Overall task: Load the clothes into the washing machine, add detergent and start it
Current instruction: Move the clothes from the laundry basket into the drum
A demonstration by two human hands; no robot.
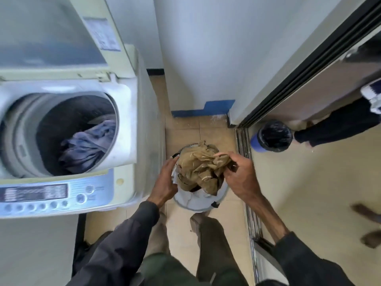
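Tan garment (198,169) in right fingers (224,155), atop basket (199,209)

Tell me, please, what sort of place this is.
Probably a small home laundry corner: a top-loading washing machine with its lid up and a blue garment in the drum, a basket of tan clothes on the tiled floor, and a sliding-door track beside it.
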